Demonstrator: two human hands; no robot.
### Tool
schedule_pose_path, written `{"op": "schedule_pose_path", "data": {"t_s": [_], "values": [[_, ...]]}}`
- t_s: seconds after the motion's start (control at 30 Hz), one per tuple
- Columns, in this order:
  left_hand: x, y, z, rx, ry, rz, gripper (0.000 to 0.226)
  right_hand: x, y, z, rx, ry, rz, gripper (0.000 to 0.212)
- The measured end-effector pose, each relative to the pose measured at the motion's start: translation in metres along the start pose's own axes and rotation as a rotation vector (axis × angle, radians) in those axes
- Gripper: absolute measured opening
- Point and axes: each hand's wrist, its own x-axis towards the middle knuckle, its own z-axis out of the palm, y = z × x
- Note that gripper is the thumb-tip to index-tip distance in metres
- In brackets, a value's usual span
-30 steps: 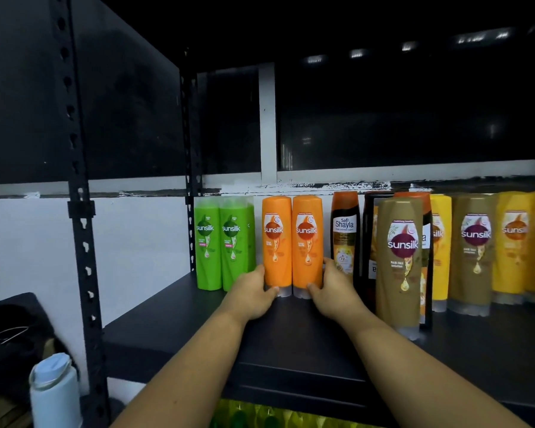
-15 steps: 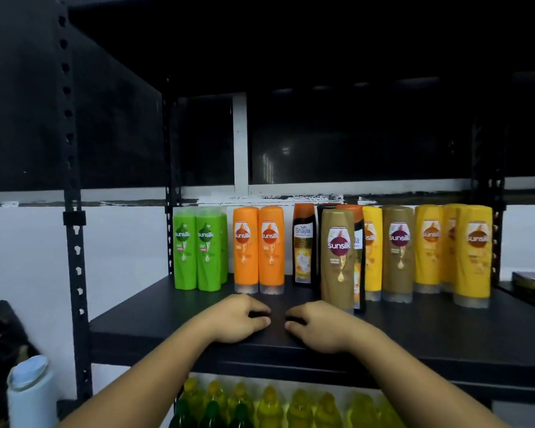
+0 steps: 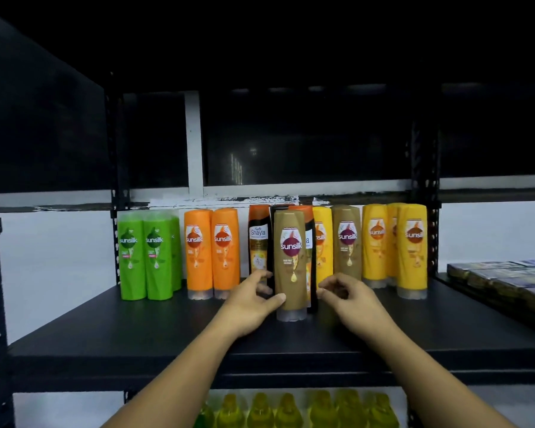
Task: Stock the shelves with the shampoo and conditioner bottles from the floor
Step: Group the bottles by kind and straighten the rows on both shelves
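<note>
1. Counts on shelf [image 3: 121, 332]: two orange bottles [image 3: 198, 257], two brown, I make it.
2. Left hand [image 3: 250, 307] pinches front brown bottle [image 3: 291, 273] low.
3. Right hand [image 3: 349, 298] half-curled just beside; contact unclear.

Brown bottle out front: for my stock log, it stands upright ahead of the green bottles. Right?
No: the head view shows the brown bottle upright ahead of the black Shayla bottles, not the green bottles at far left.
</note>
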Motion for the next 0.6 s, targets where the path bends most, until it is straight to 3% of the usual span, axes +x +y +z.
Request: {"op": "schedule_pose_path", "data": {"t_s": [0.1, 0.33, 0.47, 0.6], "values": [[0.002, -0.005, 0.001, -0.021, -0.03, 0.002, 0.045, 0.003, -0.001, 0.004, 0.11, -0.034, 0.019, 0.032], [-0.003, 0.004, 0.0, -0.024, -0.196, 0.04, 0.048, 0.008, 0.004, 0.005, 0.23, -0.104, 0.025, 0.077], [-0.005, 0.003, 0.003, 0.145, -0.246, 0.143, 0.052, 0.004, 0.005, 0.004, 0.175, -0.09, -0.014, 0.085], [-0.003, 0.0, 0.004, 0.127, -0.104, 0.146, 0.043, 0.002, 0.006, 0.005, 0.166, 0.001, 0.013, 0.082]]}}
